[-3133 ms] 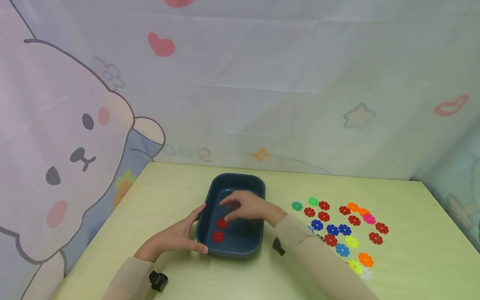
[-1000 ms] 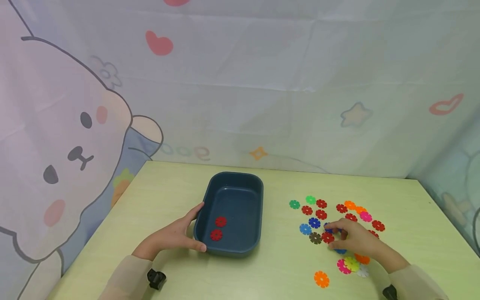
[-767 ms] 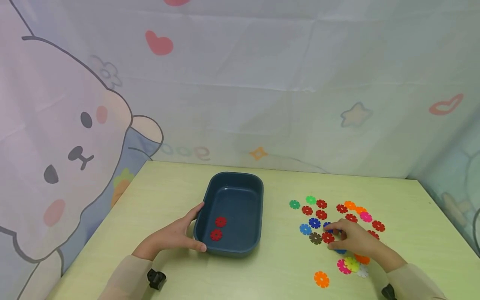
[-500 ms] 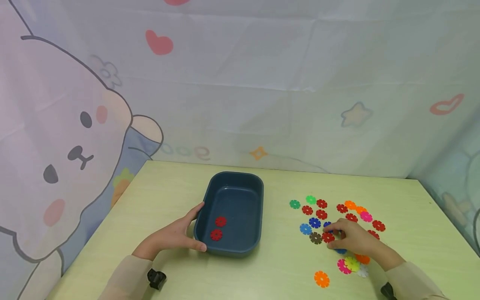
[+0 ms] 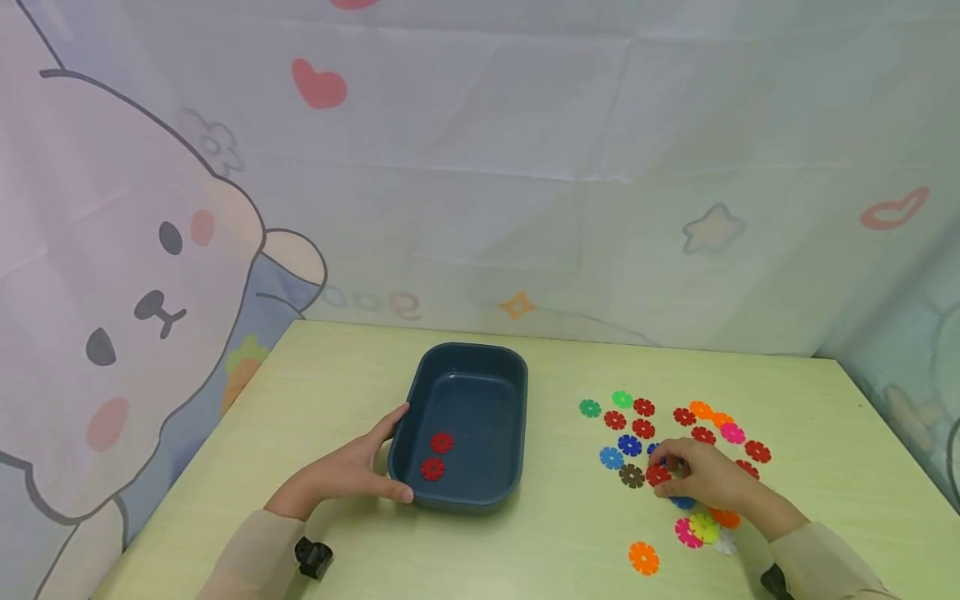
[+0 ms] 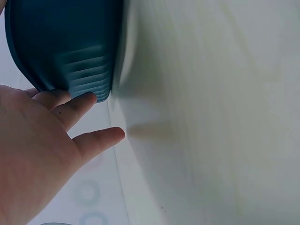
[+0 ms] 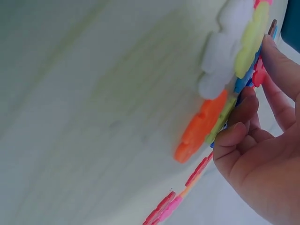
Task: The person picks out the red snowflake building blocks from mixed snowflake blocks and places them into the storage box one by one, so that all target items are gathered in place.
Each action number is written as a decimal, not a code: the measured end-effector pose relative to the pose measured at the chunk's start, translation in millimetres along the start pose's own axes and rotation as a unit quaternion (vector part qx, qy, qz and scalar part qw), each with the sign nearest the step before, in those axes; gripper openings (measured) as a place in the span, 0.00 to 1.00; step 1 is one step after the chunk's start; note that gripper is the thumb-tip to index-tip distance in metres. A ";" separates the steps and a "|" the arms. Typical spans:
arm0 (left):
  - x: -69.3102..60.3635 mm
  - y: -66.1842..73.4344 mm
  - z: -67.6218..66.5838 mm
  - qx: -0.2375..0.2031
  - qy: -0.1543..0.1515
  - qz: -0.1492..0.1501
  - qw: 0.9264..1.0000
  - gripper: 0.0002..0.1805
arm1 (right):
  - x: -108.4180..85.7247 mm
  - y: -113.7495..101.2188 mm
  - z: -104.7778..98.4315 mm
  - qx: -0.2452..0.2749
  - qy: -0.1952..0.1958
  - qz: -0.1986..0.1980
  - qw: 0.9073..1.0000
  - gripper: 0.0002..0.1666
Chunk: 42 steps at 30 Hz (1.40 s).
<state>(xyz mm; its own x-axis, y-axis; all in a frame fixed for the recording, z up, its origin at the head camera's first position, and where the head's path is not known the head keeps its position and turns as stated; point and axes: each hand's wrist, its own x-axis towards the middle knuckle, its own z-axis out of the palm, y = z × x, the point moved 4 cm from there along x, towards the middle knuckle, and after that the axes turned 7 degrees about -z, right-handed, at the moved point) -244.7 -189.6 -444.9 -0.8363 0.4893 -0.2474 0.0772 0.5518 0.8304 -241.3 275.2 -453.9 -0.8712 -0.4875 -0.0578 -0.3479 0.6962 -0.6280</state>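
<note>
My left hand (image 5: 341,475) rests against the left side of a dark blue plastic tray (image 5: 517,433), its thumb at the near corner. In the left wrist view straight, spread fingers (image 6: 77,110) touch the tray's outer wall and the little finger stands apart from it. Two red snowflake discs (image 5: 432,469) lie flat in the tray. At the right, my right hand (image 5: 708,475) pinches another red snowflake disc (image 5: 657,476) between thumb and index finger. That disc (image 7: 258,74) looks tilted in the right wrist view. The other fingers curl under and partly cover blue discs.
Loose snowflake discs surround the right hand: a brown one (image 5: 632,476), a light blue one (image 5: 611,457), a dark green one (image 5: 590,408), and several red, orange, pink and yellow ones. An orange disc (image 5: 643,557) lies nearest the front. A printed cloth (image 5: 480,208) hangs behind the table.
My right hand has gone from over the tray to the discs at the right. Its index finger and thumb have since closed on the red disc, which shifted slightly. The left hand stays put.
</note>
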 end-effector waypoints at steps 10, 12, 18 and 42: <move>0.9 1.7 -1.0 -0.002 -0.001 0.005 1.000 0.66 | -1.3 -1.2 -0.2 -0.012 -0.008 0.010 1.000 0.19; 0.8 1.9 -1.0 -0.002 -0.001 0.004 1.000 0.66 | -1.6 -1.5 -0.6 -0.016 -0.009 0.006 1.000 0.19; 0.7 2.2 -1.5 0.003 0.001 0.002 1.000 0.66 | -1.7 -1.5 -1.2 -0.013 -0.017 0.003 1.000 0.21; 0.0 0.4 1.2 -0.008 -0.001 0.009 1.000 0.66 | -0.7 0.1 -1.1 -0.016 -0.021 -0.020 0.999 0.23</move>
<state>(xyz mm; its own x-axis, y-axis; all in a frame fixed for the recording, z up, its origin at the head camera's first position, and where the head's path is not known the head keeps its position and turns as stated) -244.1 -188.6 -445.2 -0.8333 0.5008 -0.2341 0.0831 0.5321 0.8426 -241.2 276.3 -453.1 -0.8411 -0.5368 -0.0665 -0.3935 0.6916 -0.6057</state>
